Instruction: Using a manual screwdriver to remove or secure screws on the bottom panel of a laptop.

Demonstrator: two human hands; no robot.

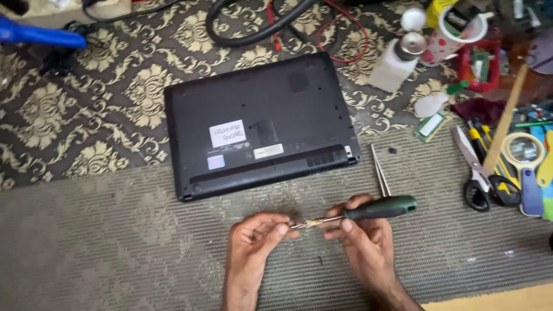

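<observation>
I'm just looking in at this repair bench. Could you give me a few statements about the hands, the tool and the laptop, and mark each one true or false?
1. The right hand holds a screwdriver with a dark green handle. True.
2. The left hand rests flat on the laptop. False: its fingers pinch at the screwdriver's metal tip, clear of the laptop.
3. The laptop lies closed with its underside up. True.
4. The scissors lie to the left of the laptop. False: they lie at the right, among other tools.
5. A pair of tweezers lies on the mat just right of the laptop. True.
</observation>
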